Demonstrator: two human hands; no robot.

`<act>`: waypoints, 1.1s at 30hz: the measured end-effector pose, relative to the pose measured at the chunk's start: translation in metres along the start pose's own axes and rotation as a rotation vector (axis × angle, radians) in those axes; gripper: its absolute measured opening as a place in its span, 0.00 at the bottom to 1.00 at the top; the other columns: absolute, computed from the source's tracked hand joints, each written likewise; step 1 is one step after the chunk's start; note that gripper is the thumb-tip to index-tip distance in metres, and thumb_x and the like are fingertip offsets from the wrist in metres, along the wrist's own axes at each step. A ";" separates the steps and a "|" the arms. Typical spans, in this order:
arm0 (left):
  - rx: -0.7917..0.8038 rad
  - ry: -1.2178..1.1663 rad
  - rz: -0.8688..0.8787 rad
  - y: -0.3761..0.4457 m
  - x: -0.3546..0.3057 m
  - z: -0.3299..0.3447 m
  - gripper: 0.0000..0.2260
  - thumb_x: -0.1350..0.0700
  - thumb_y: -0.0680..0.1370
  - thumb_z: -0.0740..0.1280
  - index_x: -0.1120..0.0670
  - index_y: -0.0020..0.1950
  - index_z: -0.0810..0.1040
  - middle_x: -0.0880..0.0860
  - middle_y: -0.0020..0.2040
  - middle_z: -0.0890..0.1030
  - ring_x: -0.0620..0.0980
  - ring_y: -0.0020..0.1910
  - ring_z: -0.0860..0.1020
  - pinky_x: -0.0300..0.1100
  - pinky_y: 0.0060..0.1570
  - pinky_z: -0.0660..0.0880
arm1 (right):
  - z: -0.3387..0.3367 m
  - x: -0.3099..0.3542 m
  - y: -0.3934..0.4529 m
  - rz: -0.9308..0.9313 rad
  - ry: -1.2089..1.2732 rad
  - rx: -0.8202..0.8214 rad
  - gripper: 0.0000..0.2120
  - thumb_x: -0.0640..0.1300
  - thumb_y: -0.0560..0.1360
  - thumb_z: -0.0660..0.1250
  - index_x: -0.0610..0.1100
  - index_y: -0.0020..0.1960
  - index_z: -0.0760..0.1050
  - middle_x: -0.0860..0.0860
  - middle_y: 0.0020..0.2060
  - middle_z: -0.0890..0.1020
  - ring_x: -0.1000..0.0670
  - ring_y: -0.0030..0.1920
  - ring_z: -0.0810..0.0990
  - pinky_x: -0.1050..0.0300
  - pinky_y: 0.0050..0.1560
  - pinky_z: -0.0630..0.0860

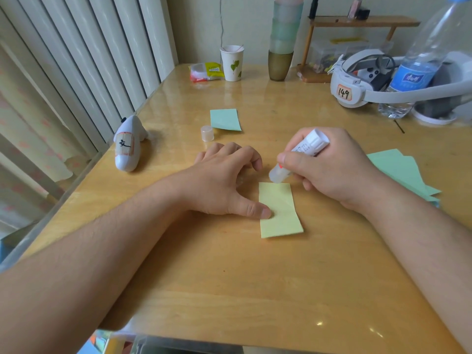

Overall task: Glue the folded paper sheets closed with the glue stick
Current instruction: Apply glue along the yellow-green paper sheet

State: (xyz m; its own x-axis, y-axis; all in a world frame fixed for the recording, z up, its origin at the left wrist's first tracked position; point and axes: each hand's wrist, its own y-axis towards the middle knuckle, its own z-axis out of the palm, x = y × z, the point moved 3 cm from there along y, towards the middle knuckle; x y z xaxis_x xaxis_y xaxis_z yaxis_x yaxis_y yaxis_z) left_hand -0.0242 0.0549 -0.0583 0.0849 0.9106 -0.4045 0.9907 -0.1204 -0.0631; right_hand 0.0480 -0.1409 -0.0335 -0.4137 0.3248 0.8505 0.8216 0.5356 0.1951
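White and tilted, the glue stick (300, 152) sits in the curled fingers of the right hand (329, 169), its clear tip down at the far edge of a folded yellow-green paper (279, 213); whether the tip touches the paper I cannot tell. The left hand (224, 180) rests beside that paper with fingers loosely bent on the wooden table (229, 277), its thumb pressing the sheet's left edge flat. Just beyond the left hand stands the glue cap (207, 133), next to 1 folded teal paper (225, 119). More teal sheets (406, 175) lie to the right of the right hand. A white toy figure (129, 146) lies near the table's left edge. Farther back are a paper cup (232, 63), a headset (357, 80) labelled 149 and a water bottle (424, 60).
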 end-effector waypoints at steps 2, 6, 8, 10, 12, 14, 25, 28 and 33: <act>-0.021 -0.004 -0.010 0.002 -0.001 0.002 0.33 0.20 0.60 0.68 0.32 0.58 0.64 0.39 0.59 0.68 0.48 0.64 0.62 0.48 0.65 0.61 | 0.003 0.000 0.000 -0.002 -0.004 0.026 0.08 0.48 0.74 0.77 0.46 0.41 0.81 0.45 0.31 0.82 0.50 0.28 0.76 0.53 0.31 0.75; -0.044 0.057 -0.012 0.004 -0.002 0.006 0.35 0.21 0.59 0.69 0.33 0.59 0.63 0.41 0.60 0.67 0.48 0.63 0.62 0.47 0.64 0.60 | 0.012 -0.004 -0.003 0.010 -0.094 0.098 0.08 0.50 0.74 0.77 0.48 0.41 0.82 0.54 0.28 0.79 0.55 0.29 0.75 0.55 0.36 0.73; -0.047 0.054 -0.018 0.004 -0.002 0.006 0.35 0.21 0.59 0.69 0.33 0.59 0.63 0.42 0.60 0.67 0.49 0.63 0.62 0.47 0.64 0.60 | 0.014 -0.004 -0.004 0.024 -0.121 0.110 0.08 0.52 0.73 0.77 0.49 0.41 0.82 0.56 0.28 0.79 0.58 0.29 0.75 0.56 0.37 0.73; -0.047 0.060 -0.016 0.004 -0.002 0.006 0.35 0.22 0.59 0.69 0.33 0.59 0.62 0.42 0.60 0.67 0.49 0.62 0.62 0.47 0.63 0.60 | 0.015 -0.003 -0.003 0.037 -0.132 0.114 0.08 0.52 0.72 0.77 0.50 0.41 0.82 0.57 0.30 0.80 0.58 0.30 0.76 0.56 0.37 0.74; -0.045 0.067 -0.015 0.005 -0.002 0.006 0.35 0.21 0.59 0.69 0.33 0.59 0.62 0.42 0.61 0.67 0.49 0.62 0.62 0.47 0.63 0.60 | 0.014 -0.002 -0.003 0.040 -0.155 0.124 0.08 0.53 0.72 0.78 0.51 0.41 0.82 0.57 0.31 0.81 0.59 0.30 0.76 0.57 0.37 0.74; -0.042 0.072 -0.016 0.005 -0.001 0.007 0.36 0.20 0.58 0.68 0.34 0.59 0.62 0.42 0.61 0.67 0.49 0.63 0.62 0.48 0.64 0.61 | 0.013 -0.001 -0.004 0.035 -0.198 0.133 0.08 0.53 0.71 0.77 0.51 0.41 0.82 0.57 0.32 0.81 0.59 0.32 0.75 0.62 0.35 0.72; -0.029 0.073 -0.009 0.005 -0.001 0.005 0.35 0.20 0.59 0.67 0.33 0.59 0.62 0.41 0.60 0.66 0.49 0.63 0.62 0.47 0.63 0.60 | -0.012 -0.005 -0.007 0.059 -0.338 0.082 0.08 0.51 0.70 0.77 0.49 0.39 0.81 0.58 0.30 0.80 0.58 0.32 0.75 0.64 0.32 0.68; -0.028 0.073 -0.011 0.004 -0.001 0.005 0.35 0.20 0.59 0.67 0.32 0.58 0.62 0.42 0.60 0.66 0.49 0.62 0.62 0.47 0.64 0.61 | -0.009 -0.006 -0.006 0.061 -0.331 0.095 0.08 0.52 0.69 0.76 0.48 0.39 0.80 0.56 0.30 0.80 0.56 0.31 0.75 0.56 0.35 0.70; -0.029 0.072 -0.014 0.004 -0.002 0.005 0.34 0.21 0.59 0.68 0.33 0.58 0.62 0.41 0.61 0.66 0.48 0.62 0.62 0.48 0.64 0.61 | -0.013 -0.011 -0.001 0.098 -0.006 0.030 0.08 0.43 0.75 0.75 0.41 0.41 0.79 0.48 0.28 0.78 0.52 0.28 0.75 0.55 0.30 0.73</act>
State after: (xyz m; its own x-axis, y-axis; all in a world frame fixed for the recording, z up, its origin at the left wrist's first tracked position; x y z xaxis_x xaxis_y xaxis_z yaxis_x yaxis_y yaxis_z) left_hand -0.0210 0.0504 -0.0620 0.0779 0.9384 -0.3368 0.9944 -0.0973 -0.0411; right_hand 0.0568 -0.1554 -0.0369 -0.3345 0.3813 0.8618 0.8462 0.5239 0.0967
